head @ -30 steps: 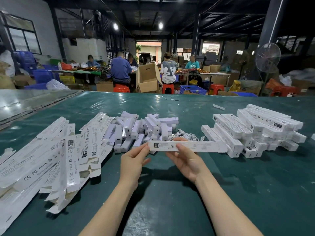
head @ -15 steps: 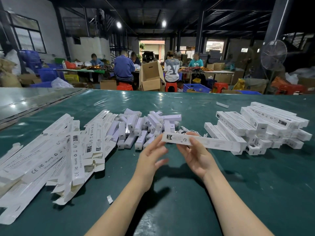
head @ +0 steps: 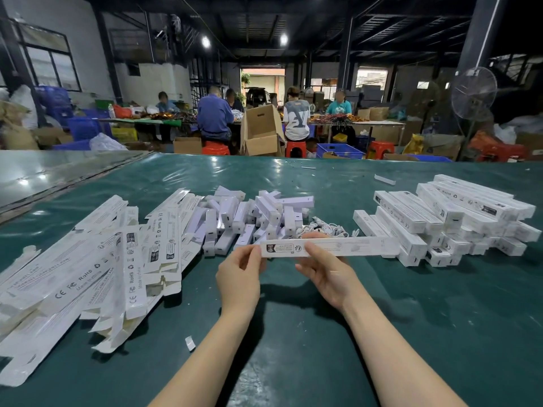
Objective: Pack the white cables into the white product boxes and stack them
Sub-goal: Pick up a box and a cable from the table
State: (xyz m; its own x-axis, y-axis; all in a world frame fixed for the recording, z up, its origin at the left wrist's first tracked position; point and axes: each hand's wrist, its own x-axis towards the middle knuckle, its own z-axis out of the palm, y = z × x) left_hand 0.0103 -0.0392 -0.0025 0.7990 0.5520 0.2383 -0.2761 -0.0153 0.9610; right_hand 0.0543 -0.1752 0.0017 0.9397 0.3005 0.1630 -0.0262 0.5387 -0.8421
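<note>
Gripping one white box over the glossy green table, left hand and right hand, dim warehouse behind

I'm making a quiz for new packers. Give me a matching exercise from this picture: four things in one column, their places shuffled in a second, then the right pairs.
Things
1. long white cardboard product box
2. pile of flat unfolded white cartons
3. stack of closed white product boxes
4. tangle of white cables

Places
A. right side of the green table
B. held between the left hand and right hand
C. left side of the table
D. mid-table, just beyond the held box

Pairs: 1-B, 2-C, 3-A, 4-D
</note>
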